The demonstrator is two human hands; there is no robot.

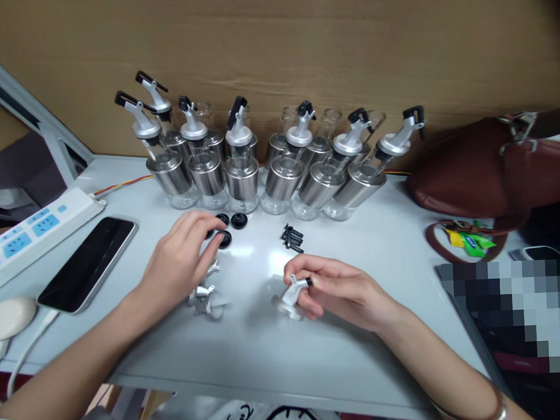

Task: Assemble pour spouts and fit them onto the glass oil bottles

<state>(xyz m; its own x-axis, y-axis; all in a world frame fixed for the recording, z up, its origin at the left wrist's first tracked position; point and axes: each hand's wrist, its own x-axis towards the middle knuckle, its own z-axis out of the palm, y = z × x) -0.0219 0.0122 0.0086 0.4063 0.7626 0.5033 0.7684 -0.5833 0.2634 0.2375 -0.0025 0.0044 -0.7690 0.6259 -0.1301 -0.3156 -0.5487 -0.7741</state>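
My right hand (346, 290) pinches a silver pourer spout (290, 296) just above the table, its round base tilted down to the left and a black piece at its tip. My left hand (182, 248) reaches over several round black stoppers (239, 220), thumb and index finger apart; the fingertips are at the stoppers, and I cannot tell how firmly they touch. Below that hand lie more silver spouts (204, 292), partly hidden and blurred. Small black levers (293, 238) are in a little pile between my hands.
Along the cardboard backing stand several glass bottles with steel sleeves (244, 179), many topped with pourers. At left are a power strip (44, 226), a phone (90, 261) and a white round charger (10, 318). A brown leather bag (468, 164) and green-yellow wrappers (472, 242) lie at right.
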